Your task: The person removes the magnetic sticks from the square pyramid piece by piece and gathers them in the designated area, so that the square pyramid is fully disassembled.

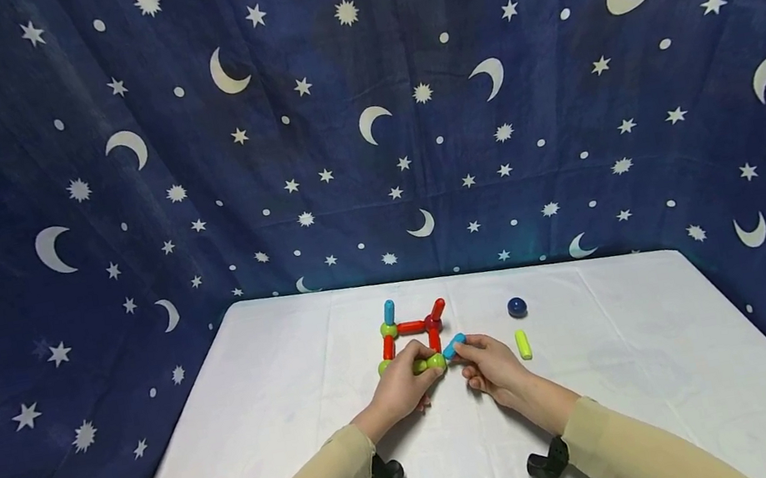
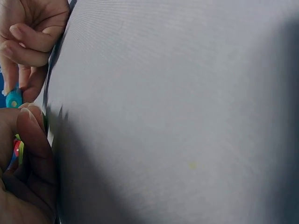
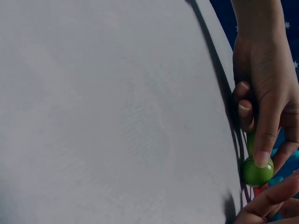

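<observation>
A square of red rods and balls lies on the table, with a red ball (image 1: 433, 323) at its back right corner. My left hand (image 1: 401, 384) pinches the near right green ball (image 1: 436, 362) and covers part of the near green rod. In the right wrist view the left thumb lies on that green ball (image 3: 258, 172). My right hand (image 1: 499, 376) holds a blue rod (image 1: 455, 346) between thumb and fingers, its end close beside the green ball; whether they touch I cannot tell. The left wrist view shows the blue rod's end (image 2: 14, 99) under the right fingertips.
A dark blue ball (image 1: 517, 307) and a yellow-green rod (image 1: 523, 345) lie to the right of the square. Another blue rod (image 1: 389, 312) and a red rod (image 1: 439, 309) stick out from its back corners. A starry curtain (image 1: 445, 152) hangs behind the white table (image 1: 282, 366).
</observation>
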A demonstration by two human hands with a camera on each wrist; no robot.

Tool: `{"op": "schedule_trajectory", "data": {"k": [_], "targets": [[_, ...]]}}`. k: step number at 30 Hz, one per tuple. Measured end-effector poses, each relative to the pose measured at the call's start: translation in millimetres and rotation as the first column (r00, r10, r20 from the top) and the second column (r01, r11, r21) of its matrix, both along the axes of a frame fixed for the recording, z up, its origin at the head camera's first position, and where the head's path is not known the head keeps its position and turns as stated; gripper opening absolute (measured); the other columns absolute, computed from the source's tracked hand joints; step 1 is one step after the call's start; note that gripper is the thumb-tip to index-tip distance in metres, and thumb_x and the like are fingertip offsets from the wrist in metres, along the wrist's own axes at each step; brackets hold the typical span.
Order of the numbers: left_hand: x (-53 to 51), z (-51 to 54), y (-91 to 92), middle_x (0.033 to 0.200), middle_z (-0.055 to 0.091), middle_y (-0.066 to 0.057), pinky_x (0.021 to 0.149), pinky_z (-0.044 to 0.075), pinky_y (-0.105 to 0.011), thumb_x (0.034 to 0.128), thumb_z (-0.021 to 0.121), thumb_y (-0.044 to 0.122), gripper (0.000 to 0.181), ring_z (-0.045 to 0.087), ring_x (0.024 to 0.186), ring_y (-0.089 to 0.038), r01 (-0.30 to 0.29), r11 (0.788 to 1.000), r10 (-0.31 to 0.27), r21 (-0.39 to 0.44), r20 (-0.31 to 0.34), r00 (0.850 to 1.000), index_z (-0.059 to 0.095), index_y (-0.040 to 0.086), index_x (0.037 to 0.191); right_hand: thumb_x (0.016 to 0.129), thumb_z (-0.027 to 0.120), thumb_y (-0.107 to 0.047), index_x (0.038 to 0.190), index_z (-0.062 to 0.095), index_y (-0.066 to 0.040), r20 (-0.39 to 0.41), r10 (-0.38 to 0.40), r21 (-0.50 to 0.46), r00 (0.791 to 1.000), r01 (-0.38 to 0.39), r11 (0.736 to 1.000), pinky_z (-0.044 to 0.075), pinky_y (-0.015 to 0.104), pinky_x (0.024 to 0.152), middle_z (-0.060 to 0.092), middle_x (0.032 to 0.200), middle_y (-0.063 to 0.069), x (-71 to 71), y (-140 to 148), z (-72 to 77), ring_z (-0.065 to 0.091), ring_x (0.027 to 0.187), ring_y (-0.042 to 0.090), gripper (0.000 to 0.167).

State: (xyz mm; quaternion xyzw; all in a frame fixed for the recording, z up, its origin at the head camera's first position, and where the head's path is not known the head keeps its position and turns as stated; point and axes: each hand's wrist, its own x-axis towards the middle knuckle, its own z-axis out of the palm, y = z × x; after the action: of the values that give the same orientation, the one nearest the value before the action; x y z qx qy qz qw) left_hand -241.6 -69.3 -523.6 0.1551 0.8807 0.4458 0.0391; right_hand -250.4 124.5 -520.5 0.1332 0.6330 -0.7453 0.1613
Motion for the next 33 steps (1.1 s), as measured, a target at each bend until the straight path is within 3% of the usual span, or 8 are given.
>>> {"op": "schedule_trajectory", "data": {"k": [7,13,17,22,26,33], "targets": [[-0.4,-0.3,1.3,0.104,0.062,0.000,0.050,0.053,-0.030,0.0969,0.073,0.018,0.023,0.057,0.048,-0.014,0.000,1.000,-0.001,0.024,0.015,1.000,0.058,0.016,0.113,0.103,0.064,-0.023,0.139,0.051,-0.004,-0.073,0.047,0.061,0.996,-0.042,0.997,0.044,0.017,0.048,0.070,0.104,0.011,0.0,23.2,14.4,0.052,0.055,0.006,0.043],[0.3,1.0,0.7,0.106,0.062,-0.001,0.052,0.054,-0.030,0.0967,0.074,0.018,0.024,0.057,0.048,-0.016,-0.001,1.000,0.000,0.022,0.037,0.999,0.057,0.016,0.114,0.103,0.064,-0.026,0.146,0.044,-0.002,-0.143,0.060,0.085,0.988,-0.048,0.995,0.042,0.017,0.048,0.070,0.100,0.004,-8.5,72.3,34.6,0.052,0.055,0.005,0.053],[0.6,0.9,0.4,0.106,0.062,-0.002,0.051,0.054,-0.030,0.0966,0.074,0.018,0.024,0.057,0.048,-0.015,0.000,1.000,-0.001,0.021,0.037,0.999,0.057,0.015,0.114,0.103,0.064,-0.029,0.148,0.042,-0.003,-0.156,0.074,0.153,0.985,-0.050,0.987,0.042,0.017,0.049,0.071,0.097,-0.002,-12.9,107.7,43.2,0.052,0.055,0.004,0.057],[0.5,-0.1,-0.2,0.106,0.062,-0.003,0.049,0.054,-0.031,0.0969,0.073,0.018,0.025,0.057,0.048,-0.015,0.001,1.000,-0.003,0.030,0.044,0.999,0.057,0.015,0.115,0.104,0.063,-0.032,0.152,0.038,-0.002,-0.127,0.136,0.316,0.983,-0.090,0.945,0.043,0.019,0.050,0.070,0.095,-0.001,-14.7,140.7,40.0,0.052,0.055,0.005,0.062],[0.4,-0.7,-0.5,0.106,0.062,-0.003,0.049,0.053,-0.031,0.0966,0.074,0.017,0.025,0.057,0.048,-0.016,0.005,0.999,-0.006,0.033,0.043,0.999,0.057,0.014,0.116,0.103,0.064,-0.030,0.151,0.040,0.000,-0.062,0.186,0.420,0.981,-0.144,0.896,0.044,0.022,0.050,0.066,0.079,0.003,-12.7,153.6,29.8,0.053,0.054,0.008,0.061],[0.2,-1.0,-0.3,0.104,0.061,-0.003,0.049,0.053,-0.032,0.0966,0.074,0.017,0.025,0.057,0.048,-0.017,0.004,0.999,-0.006,0.045,0.055,0.998,0.057,0.014,0.115,0.100,0.068,-0.028,0.144,0.049,0.003,-0.026,0.210,0.506,0.977,-0.168,0.846,0.046,0.024,0.050,0.063,0.069,0.004,-9.2,157.5,17.3,0.055,0.054,0.010,0.056]]}}
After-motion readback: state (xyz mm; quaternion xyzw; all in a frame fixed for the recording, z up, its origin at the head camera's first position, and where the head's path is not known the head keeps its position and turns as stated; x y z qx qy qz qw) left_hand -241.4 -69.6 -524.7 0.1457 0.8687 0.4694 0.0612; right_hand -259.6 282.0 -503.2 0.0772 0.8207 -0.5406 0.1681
